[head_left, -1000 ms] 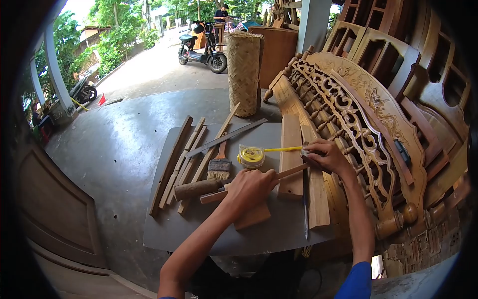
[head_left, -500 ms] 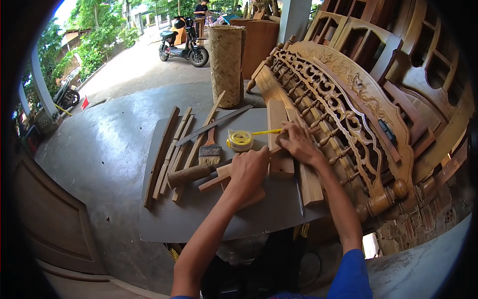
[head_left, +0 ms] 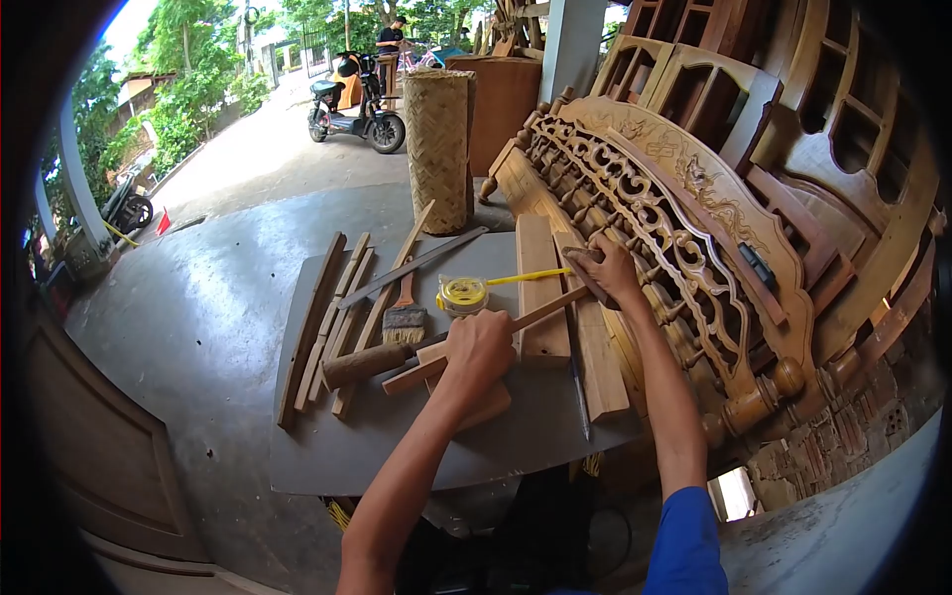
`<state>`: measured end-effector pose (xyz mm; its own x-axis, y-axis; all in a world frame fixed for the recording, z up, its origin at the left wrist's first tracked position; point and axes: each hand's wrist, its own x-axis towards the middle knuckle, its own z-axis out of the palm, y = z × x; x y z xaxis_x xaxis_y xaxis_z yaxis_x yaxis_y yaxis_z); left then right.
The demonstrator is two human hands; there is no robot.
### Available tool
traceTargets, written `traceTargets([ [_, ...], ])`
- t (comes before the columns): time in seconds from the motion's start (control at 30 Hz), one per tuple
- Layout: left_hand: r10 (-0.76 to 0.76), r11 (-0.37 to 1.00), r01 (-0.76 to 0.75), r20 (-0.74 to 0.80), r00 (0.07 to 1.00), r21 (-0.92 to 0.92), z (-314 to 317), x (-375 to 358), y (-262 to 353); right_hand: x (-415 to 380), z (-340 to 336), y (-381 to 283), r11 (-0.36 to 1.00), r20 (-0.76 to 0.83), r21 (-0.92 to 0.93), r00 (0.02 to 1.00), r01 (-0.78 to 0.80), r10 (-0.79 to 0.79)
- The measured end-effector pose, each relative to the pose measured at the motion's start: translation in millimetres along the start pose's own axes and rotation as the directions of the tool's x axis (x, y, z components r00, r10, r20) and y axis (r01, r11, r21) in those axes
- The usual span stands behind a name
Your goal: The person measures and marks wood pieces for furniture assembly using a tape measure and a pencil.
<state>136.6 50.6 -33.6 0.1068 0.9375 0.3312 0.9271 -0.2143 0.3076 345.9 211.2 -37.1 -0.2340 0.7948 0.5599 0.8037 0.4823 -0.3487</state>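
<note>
My left hand (head_left: 480, 349) is closed in a fist around a thin wooden strip (head_left: 548, 309), which slants up to the right across a thick wooden block (head_left: 540, 342). At the strip's far end, my right hand (head_left: 617, 272) grips a small dark flat piece (head_left: 591, 279); its exact kind I cannot tell. A tape measure (head_left: 462, 295) lies just beyond my left fist, its yellow blade pulled out to the right. Left of that fist rests a tool with a round wooden handle (head_left: 367, 366), its dark shaft running toward the hand. Short wood pieces (head_left: 486, 405) lie under my left wrist.
Several narrow strips (head_left: 315, 332), a paintbrush (head_left: 405, 322) and a long flat metal blade (head_left: 416, 265) lie on the grey table (head_left: 397, 456). A pencil-like rod (head_left: 579, 387) lies near a long plank (head_left: 602, 377). Carved furniture panels (head_left: 684, 228) lean at right; a woven roll (head_left: 438, 149) stands behind.
My right hand has shifted outward along the strip, so more of the strip and the dark piece show. My left hand keeps its grip. The whole view has tilted slightly.
</note>
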Motion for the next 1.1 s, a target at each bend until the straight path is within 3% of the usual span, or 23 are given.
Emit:
traceTargets([
  [0.1,0.038,0.999,-0.036,-0.064,0.997,0.035,7,-2,1,11,-7,14,0.99,0.188,0.143,0.982,-0.012,-0.016],
  [0.2,0.034,0.999,-0.033,-0.046,0.998,0.025,5,-2,5,7,8,15,0.996,0.132,0.069,0.989,0.063,-0.072],
  [0.23,0.038,0.999,-0.037,-0.036,0.999,0.023,5,-2,4,0,-14,-18,0.998,0.222,0.003,0.973,-0.066,0.063],
  [0.33,0.045,0.999,-0.044,-0.048,0.998,0.019,6,-3,4,-13,9,-14,0.991,0.028,-0.093,0.995,0.1,-0.098],
  [0.37,0.049,0.999,-0.048,-0.06,0.997,0.019,6,-3,3,-21,4,-20,0.995,0.148,-0.053,0.986,0.081,-0.073],
  [0.47,0.047,0.999,-0.048,-0.082,0.996,-0.005,8,-3,1,-36,0,-53,0.961,0.279,-0.161,0.944,0.226,-0.175],
  [0.57,0.039,0.999,-0.039,-0.048,0.998,-0.004,4,-3,4,-48,-5,-90,0.934,0.388,-0.006,0.862,0.357,-0.327],
  [0.67,0.042,0.999,-0.043,-0.053,0.998,-0.013,5,-2,2,-13,0,-61,0.944,0.398,-0.253,0.912,0.213,-0.099],
  [0.77,0.052,0.999,-0.053,-0.076,0.996,-0.011,8,-1,2,12,11,-15,0.962,0.289,-0.263,0.945,-0.077,0.154],
  [0.87,0.04,0.999,-0.042,-0.114,0.993,-0.015,7,-1,4,-12,5,-60,0.972,0.397,-0.189,0.916,0.138,-0.052],
  [0.9,0.044,0.999,-0.047,-0.116,0.992,-0.017,7,1,4,-26,2,-77,0.943,0.453,-0.121,0.863,0.31,-0.225],
  [1.0,0.037,0.999,-0.04,-0.08,0.996,-0.036,12,-5,1,-15,-2,-68,0.944,0.451,-0.191,0.878,0.267,-0.157],
  [1.03,0.033,0.998,-0.036,-0.072,0.997,-0.046,12,-3,-1,-3,-6,-54,0.964,0.434,-0.24,0.901,0.117,-0.001],
  [1.1,0.032,0.999,-0.034,-0.073,0.997,-0.038,7,3,-2,8,1,-50,0.964,0.356,-0.262,0.933,0.052,0.046],
])
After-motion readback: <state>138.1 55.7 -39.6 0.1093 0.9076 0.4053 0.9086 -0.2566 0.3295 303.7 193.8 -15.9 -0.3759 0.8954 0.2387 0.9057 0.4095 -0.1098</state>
